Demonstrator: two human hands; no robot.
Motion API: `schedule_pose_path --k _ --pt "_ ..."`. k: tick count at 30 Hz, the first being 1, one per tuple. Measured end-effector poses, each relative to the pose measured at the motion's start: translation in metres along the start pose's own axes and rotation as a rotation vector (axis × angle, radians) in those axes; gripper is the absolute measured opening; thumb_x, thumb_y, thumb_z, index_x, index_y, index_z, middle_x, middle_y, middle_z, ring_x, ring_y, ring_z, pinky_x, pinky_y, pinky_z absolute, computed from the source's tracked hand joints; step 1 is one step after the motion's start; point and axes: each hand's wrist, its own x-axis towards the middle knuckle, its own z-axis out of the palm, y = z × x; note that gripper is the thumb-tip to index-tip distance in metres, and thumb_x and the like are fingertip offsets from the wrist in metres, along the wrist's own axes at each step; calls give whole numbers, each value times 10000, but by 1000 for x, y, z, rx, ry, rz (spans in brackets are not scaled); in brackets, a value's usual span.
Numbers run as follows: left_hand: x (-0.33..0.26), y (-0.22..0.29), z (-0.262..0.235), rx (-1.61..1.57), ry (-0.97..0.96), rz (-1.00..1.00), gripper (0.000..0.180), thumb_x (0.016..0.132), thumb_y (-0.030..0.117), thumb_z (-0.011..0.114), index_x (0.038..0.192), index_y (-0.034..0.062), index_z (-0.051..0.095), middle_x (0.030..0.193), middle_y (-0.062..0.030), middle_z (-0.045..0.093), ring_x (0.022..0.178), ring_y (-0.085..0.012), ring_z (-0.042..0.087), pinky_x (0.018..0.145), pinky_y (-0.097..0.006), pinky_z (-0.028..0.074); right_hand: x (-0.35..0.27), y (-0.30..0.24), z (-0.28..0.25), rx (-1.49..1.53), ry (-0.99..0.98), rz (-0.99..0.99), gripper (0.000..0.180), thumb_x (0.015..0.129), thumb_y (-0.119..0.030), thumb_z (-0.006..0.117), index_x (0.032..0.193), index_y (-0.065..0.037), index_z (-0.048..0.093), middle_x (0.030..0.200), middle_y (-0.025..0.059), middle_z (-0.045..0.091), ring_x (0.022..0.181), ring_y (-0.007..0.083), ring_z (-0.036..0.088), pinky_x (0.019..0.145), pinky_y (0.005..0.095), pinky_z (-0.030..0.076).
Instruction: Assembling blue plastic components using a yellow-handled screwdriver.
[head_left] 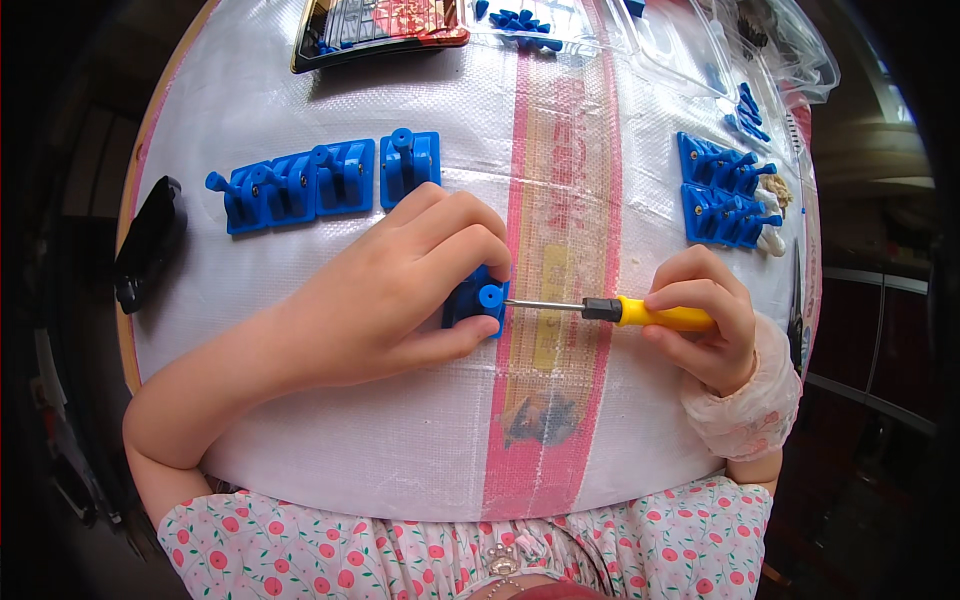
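Note:
My left hand [425, 275] is closed around a small blue plastic part [490, 297] with a round knob, holding it down on the table. My right hand [705, 315] grips a screwdriver [632, 311] by its yellow handle. The screwdriver lies nearly level, its metal shaft pointing left with the tip at the blue part's right side. Whether the tip sits in a screw is too small to tell. Beyond my left hand stands a single blue part [410, 165] on a square base, beside a row of similar blue parts [342, 178].
A black curved object [150, 243] lies at the far left. More blue assemblies [725, 192] stand at the right, with small loose blue pieces [748, 115] behind them. A black tray [383, 62] and a clear plastic container [600, 47] sit at the back. A white woven sheet [330, 425] covers the table.

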Motion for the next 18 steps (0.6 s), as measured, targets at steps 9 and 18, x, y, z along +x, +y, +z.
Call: schedule_pose_path --k 9,18 --pt "0 0 0 -7 -1 -5 340 741 100 741 1001 70 524 1067 -94 508 985 -264 473 869 -357 400 -1 0 -1 3 3 -2 287 715 38 744 982 -6 651 905 122 567 769 210 591 678 276 467" --pt "1 0 1 -9 -2 -4 341 739 98 742 1002 68 527 1065 -92 510 976 -264 473 859 -351 403 -1 0 -1 -16 -6 -26 312 704 26 780 987 -10 653 907 119 568 769 213 591 676 276 472"
